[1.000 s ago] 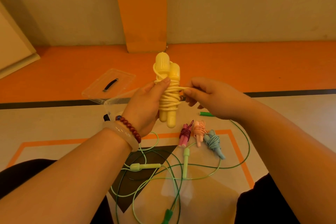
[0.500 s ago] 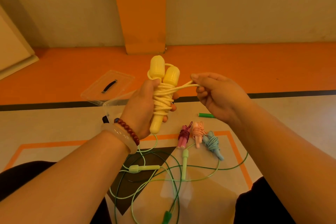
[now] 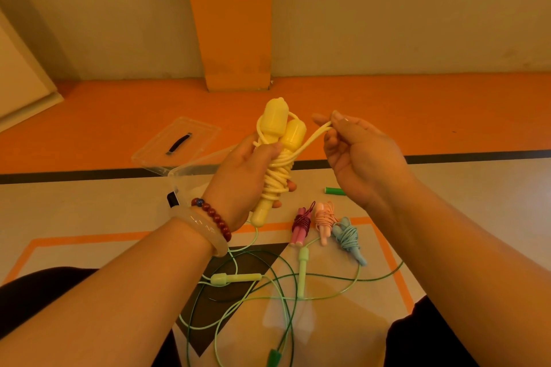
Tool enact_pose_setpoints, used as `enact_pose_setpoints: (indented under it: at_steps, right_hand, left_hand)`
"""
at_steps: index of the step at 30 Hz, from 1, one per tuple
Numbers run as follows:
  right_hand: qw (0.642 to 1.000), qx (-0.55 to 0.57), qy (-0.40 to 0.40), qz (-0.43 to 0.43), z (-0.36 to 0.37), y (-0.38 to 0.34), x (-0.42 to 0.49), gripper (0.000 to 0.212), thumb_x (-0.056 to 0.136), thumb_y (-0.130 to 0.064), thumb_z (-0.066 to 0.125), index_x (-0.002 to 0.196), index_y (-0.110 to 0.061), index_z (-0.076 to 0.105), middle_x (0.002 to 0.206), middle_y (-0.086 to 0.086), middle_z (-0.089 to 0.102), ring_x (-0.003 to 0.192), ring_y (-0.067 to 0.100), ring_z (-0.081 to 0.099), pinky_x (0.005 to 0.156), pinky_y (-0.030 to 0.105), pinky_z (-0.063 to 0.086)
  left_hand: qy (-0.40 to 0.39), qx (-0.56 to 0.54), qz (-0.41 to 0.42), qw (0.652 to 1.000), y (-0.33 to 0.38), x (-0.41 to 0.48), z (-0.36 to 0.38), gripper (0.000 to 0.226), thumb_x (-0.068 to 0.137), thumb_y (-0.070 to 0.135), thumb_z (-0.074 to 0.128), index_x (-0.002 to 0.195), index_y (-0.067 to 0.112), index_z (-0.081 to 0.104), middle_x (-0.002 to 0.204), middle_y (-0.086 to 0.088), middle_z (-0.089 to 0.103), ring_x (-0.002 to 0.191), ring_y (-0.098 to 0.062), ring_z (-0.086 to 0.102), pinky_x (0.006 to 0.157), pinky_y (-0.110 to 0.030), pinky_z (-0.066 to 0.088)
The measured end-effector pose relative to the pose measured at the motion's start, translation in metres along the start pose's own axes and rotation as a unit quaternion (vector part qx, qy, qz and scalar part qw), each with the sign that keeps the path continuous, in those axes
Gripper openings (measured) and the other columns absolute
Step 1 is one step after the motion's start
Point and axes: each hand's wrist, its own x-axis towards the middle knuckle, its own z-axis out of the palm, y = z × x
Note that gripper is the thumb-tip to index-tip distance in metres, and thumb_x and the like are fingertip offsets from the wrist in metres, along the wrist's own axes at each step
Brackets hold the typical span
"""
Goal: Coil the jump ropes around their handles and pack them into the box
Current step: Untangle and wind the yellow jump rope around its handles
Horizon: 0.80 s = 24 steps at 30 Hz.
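My left hand grips the two yellow jump-rope handles held together, with yellow cord wound several times round their middle. My right hand pinches the end loop of the yellow cord and holds it taut, up and to the right of the handles. On the floor below lie three coiled ropes: magenta, pink and blue. A clear plastic box stands behind my left hand, mostly hidden by it.
The box's clear lid with a black handle lies on the orange floor at the back left. Loose light-green rope and dark-green rope sprawl tangled over the mat between my knees. An orange pillar stands against the wall.
The right hand has drawn the cord's end loop out and upward to the right, away from the handles. The left hand has tilted the yellow bundle slightly.
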Motion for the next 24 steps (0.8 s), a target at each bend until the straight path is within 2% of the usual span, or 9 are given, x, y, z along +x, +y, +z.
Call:
enact_pose_setpoints:
  at_steps: [7, 9, 11, 12, 14, 17, 21, 24]
  right_hand:
    - [0.998, -0.007, -0.057, 0.001, -0.002, -0.006, -0.002, 0.013, 0.092, 0.0, 0.054, 0.099, -0.006, 0.063, 0.081, 0.009, 0.071, 0.064, 0.008, 0.064, 0.059, 0.014, 0.052]
    - [0.997, -0.012, -0.072, 0.004, -0.002, -0.006, -0.001, 0.015, 0.09, 0.003, 0.054, 0.1, -0.005, 0.064, 0.086, 0.01, 0.071, 0.071, 0.009, 0.068, 0.062, 0.015, 0.053]
    - [0.997, -0.014, -0.081, 0.004, -0.002, -0.006, -0.001, 0.017, 0.09, 0.005, 0.053, 0.1, -0.004, 0.064, 0.089, 0.01, 0.072, 0.078, 0.011, 0.07, 0.066, 0.015, 0.054]
    - [0.996, -0.016, -0.083, 0.003, -0.002, -0.006, -0.001, 0.018, 0.091, 0.005, 0.052, 0.101, -0.005, 0.064, 0.091, 0.009, 0.073, 0.081, 0.011, 0.071, 0.067, 0.016, 0.055]
    - [0.996, -0.022, -0.086, 0.0, -0.002, -0.006, -0.001, 0.019, 0.091, 0.004, 0.051, 0.102, -0.005, 0.064, 0.094, 0.01, 0.073, 0.085, 0.012, 0.071, 0.069, 0.016, 0.055]
    - [0.995, -0.037, -0.094, -0.005, -0.003, -0.001, -0.001, 0.021, 0.09, 0.005, 0.053, 0.105, -0.005, 0.064, 0.098, 0.011, 0.071, 0.087, 0.013, 0.071, 0.069, 0.016, 0.055]
    - [0.986, -0.106, -0.125, -0.03, 0.0, 0.005, -0.004, 0.024, 0.088, 0.006, 0.056, 0.105, -0.009, 0.065, 0.092, 0.007, 0.072, 0.086, 0.012, 0.07, 0.073, 0.018, 0.055]
    - [0.98, -0.139, -0.134, -0.051, 0.002, 0.007, -0.006, 0.027, 0.087, 0.006, 0.057, 0.106, -0.011, 0.066, 0.092, 0.006, 0.071, 0.087, 0.012, 0.069, 0.075, 0.019, 0.055]
  left_hand:
    - [-0.045, 0.033, 0.065, 0.996, -0.001, -0.001, 0.0, 0.027, 0.1, 0.022, 0.042, 0.11, 0.046, 0.048, 0.093, 0.001, 0.066, 0.064, -0.019, 0.07, 0.045, -0.027, 0.051]
    - [-0.038, 0.031, 0.08, 0.996, -0.002, 0.002, -0.001, 0.028, 0.1, 0.022, 0.044, 0.11, 0.049, 0.048, 0.098, 0.004, 0.067, 0.074, -0.019, 0.071, 0.055, -0.03, 0.055]
    - [-0.023, 0.049, 0.103, 0.993, -0.006, 0.006, -0.005, 0.03, 0.099, 0.024, 0.048, 0.109, 0.053, 0.049, 0.101, 0.02, 0.066, 0.092, -0.008, 0.068, 0.076, -0.029, 0.056]
    - [-0.022, 0.054, 0.11, 0.992, -0.006, 0.007, -0.006, 0.03, 0.098, 0.024, 0.05, 0.108, 0.052, 0.049, 0.099, 0.028, 0.064, 0.095, 0.0, 0.064, 0.081, -0.025, 0.053]
    - [-0.031, 0.042, 0.112, 0.992, -0.007, 0.008, -0.007, 0.03, 0.095, 0.018, 0.055, 0.109, 0.045, 0.052, 0.097, 0.028, 0.064, 0.094, 0.005, 0.062, 0.081, -0.02, 0.052]
    - [-0.025, 0.042, 0.106, 0.993, -0.007, 0.009, -0.011, 0.03, 0.088, 0.007, 0.065, 0.104, 0.03, 0.055, 0.096, 0.014, 0.064, 0.092, -0.007, 0.063, 0.083, -0.031, 0.052]
    - [0.002, 0.046, 0.089, 0.995, -0.006, 0.007, -0.009, 0.037, 0.072, 0.028, 0.064, 0.106, 0.038, 0.054, 0.108, -0.003, 0.062, 0.103, -0.026, 0.062, 0.091, -0.052, 0.052]
    - [0.009, 0.012, 0.082, 0.997, -0.008, 0.005, -0.005, 0.031, 0.074, 0.057, 0.07, 0.101, 0.051, 0.057, 0.107, 0.004, 0.066, 0.104, -0.024, 0.065, 0.093, -0.052, 0.051]
